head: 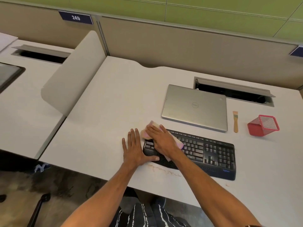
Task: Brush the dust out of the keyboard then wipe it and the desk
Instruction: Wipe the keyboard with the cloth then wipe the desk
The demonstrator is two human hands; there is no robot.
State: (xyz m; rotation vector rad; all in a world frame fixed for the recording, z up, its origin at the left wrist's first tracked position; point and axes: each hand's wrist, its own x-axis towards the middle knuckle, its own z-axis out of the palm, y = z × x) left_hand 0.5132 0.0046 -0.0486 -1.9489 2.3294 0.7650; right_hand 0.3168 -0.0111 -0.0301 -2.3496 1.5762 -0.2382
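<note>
Though dust-streaked, pale cubicle desk [114, 95]

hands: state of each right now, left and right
Left hand: open, flat on the desk, thumb on the left end of the keyboard.
Right hand: open, pressing the pink cloth onto the keyboard.

- Keyboard [213, 153]: black plastic, matt keys; the palm rest along its 6 o'clock edge is dimpled and looks rougher.
- Cloth [152, 124]: soft fabric, pink and cream, matt, creased.
- Desk [114, 104]: off-white, laminate look, smooth and matt; gritty brown specks at 6 o'clock of the keyboard.
- Laptop [195, 105]: silver lid, metal look, satin sheen.
- Brush [235, 122], at 3 o'clock of the laptop: bare wooden handle, pale bristles.
- Pen holder [264, 125]: red wire mesh.
- Divider [73, 76], at 9 o'clock: pale, smooth, matt.
</note>
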